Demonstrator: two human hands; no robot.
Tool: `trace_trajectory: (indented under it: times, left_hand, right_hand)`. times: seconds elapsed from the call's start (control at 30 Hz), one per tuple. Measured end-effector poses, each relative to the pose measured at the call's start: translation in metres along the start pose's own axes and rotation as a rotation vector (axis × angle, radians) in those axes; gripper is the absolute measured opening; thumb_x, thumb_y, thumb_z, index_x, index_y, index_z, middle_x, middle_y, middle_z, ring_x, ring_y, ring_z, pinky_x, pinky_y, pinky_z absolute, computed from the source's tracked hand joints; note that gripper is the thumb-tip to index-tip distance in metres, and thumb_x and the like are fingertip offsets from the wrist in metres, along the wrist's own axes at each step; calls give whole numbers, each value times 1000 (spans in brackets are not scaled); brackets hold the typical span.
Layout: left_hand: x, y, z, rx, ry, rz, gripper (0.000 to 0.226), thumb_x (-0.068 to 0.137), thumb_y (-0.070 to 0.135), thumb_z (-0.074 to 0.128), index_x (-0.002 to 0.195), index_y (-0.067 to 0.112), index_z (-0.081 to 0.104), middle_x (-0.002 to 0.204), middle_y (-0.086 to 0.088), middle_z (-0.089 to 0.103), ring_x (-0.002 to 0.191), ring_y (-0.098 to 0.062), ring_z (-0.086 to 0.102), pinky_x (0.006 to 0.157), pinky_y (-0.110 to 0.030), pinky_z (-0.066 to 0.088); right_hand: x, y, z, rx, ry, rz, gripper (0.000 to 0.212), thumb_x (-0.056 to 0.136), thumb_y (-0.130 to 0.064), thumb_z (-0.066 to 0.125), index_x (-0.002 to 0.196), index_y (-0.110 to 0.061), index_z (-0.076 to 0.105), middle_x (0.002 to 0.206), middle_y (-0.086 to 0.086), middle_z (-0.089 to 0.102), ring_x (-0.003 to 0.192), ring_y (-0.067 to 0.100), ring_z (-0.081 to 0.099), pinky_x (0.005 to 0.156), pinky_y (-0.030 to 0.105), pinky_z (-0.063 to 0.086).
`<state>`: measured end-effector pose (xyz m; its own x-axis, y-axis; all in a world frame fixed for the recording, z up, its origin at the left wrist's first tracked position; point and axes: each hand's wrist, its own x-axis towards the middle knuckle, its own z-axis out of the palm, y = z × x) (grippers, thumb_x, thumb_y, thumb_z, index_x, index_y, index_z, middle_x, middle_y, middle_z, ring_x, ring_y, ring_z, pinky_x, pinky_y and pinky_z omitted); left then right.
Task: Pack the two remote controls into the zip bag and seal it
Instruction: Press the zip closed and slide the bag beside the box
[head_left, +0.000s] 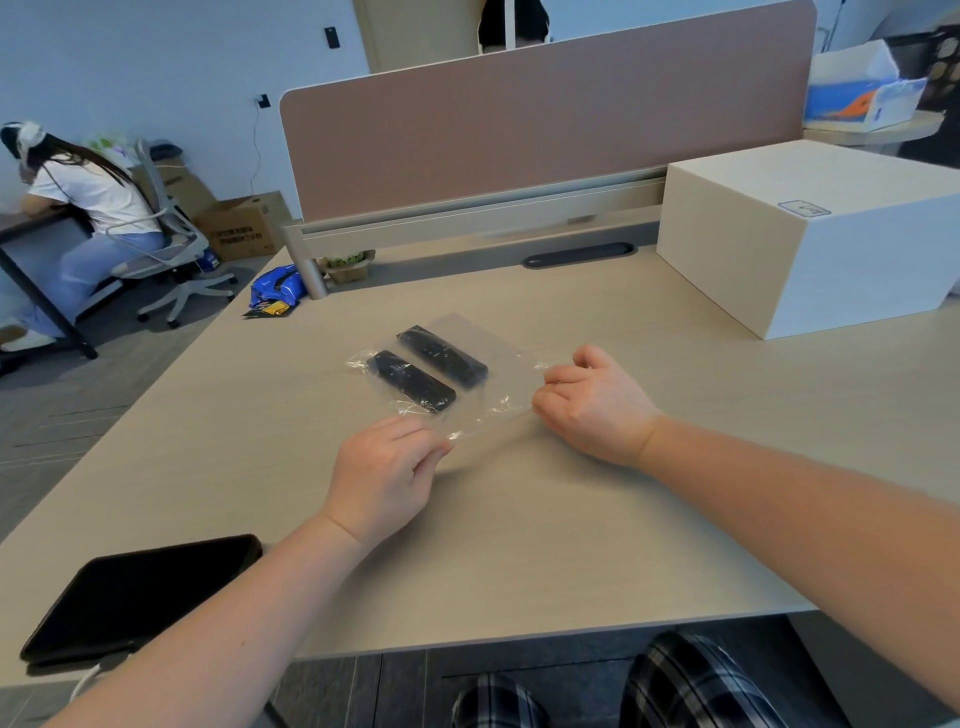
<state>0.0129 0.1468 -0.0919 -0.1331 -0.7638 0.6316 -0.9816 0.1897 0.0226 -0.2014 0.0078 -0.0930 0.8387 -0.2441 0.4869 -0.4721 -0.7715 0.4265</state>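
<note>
A clear zip bag (498, 364) lies flat on the table's middle. Two black remote controls lie inside it side by side, one nearer the left (410, 381) and one farther back (442, 356). My left hand (384, 475) pinches the bag's near left corner between thumb and fingers. My right hand (592, 402) pinches the near right corner of the same edge, fingers curled. The edge of the bag stretches between both hands. Whether the zip is closed cannot be told.
A large white box (810, 234) stands at the back right. A black tablet (140, 597) lies at the near left edge. A blue snack packet (275, 288) sits at the back left by the pink divider (545, 124). Another person sits at a desk far left.
</note>
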Motion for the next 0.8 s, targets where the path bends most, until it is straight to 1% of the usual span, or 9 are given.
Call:
trace_trajectory:
  times: [0.13, 0.23, 0.33, 0.4, 0.47, 0.53, 0.6, 0.67, 0.8]
  left_hand:
    - [-1, -1, 0, -15, -4, 11, 24, 83, 28, 54, 68, 17, 69, 64, 2, 68, 61, -21, 62, 54, -24, 39]
    - [-4, -2, -1, -20, -11, 13, 22, 82, 26, 54, 69, 18, 70, 64, 4, 68, 61, -19, 61, 54, -23, 41]
    - [-9, -2, 0, -19, -35, 27, 24, 83, 26, 51, 69, 19, 69, 62, 4, 67, 61, -17, 59, 53, -23, 42]
    - [-11, 1, 1, -20, -41, 29, 24, 82, 26, 51, 69, 19, 69, 62, 4, 66, 63, -16, 57, 55, -22, 40]
    - [-11, 2, 3, -15, -50, 29, 23, 82, 26, 51, 68, 19, 68, 62, 4, 66, 64, -14, 55, 55, -22, 39]
    - [-12, 2, 4, -20, -65, 36, 23, 82, 26, 50, 69, 18, 68, 63, 5, 66, 68, -13, 49, 56, -21, 39]
    - [-15, -1, 6, -24, -109, 52, 27, 85, 30, 48, 71, 20, 68, 64, 5, 66, 71, -12, 48, 54, -20, 42]
    - [-18, -2, 6, -49, -199, 62, 38, 90, 44, 42, 71, 23, 68, 66, 7, 65, 69, -10, 52, 52, -27, 50]
    - [-16, 0, -6, -92, -342, 18, 58, 81, 70, 31, 78, 27, 69, 76, 11, 66, 74, -12, 63, 57, -30, 54]
  right_hand:
    - [-11, 16, 1, -29, -163, 74, 22, 54, 5, 68, 54, -13, 55, 44, 0, 54, 56, 22, 59, 59, 30, 41]
    - [-24, 24, 4, -6, -280, 139, 25, 46, 4, 75, 54, -12, 57, 43, 1, 56, 50, 22, 59, 50, 29, 44]
    - [-31, 26, 5, 62, -318, 195, 32, 38, 2, 82, 52, -10, 56, 41, 4, 54, 39, 21, 55, 37, 23, 39]
    - [-30, 24, 1, 77, -301, 210, 29, 44, 1, 82, 58, -7, 58, 49, 7, 59, 46, 24, 59, 36, 21, 40]
    - [-29, 25, 2, 135, -331, 267, 12, 74, 0, 64, 86, -3, 61, 82, 14, 68, 80, 28, 64, 57, 30, 50]
    - [-29, 27, 3, 225, -426, 320, 22, 88, 1, 43, 106, -4, 54, 108, 14, 62, 105, 27, 54, 78, 35, 48]
    - [-30, 26, 1, 282, -442, 350, 25, 90, 1, 39, 111, -6, 52, 115, 12, 57, 111, 25, 49, 84, 35, 47]
    - [-31, 27, 2, 305, -464, 370, 31, 92, -1, 37, 119, -10, 50, 120, 9, 56, 116, 23, 47, 88, 33, 46]
    - [-35, 35, -1, 437, -519, 490, 50, 93, -2, 36, 137, -24, 41, 132, 6, 52, 125, 25, 45, 98, 37, 45]
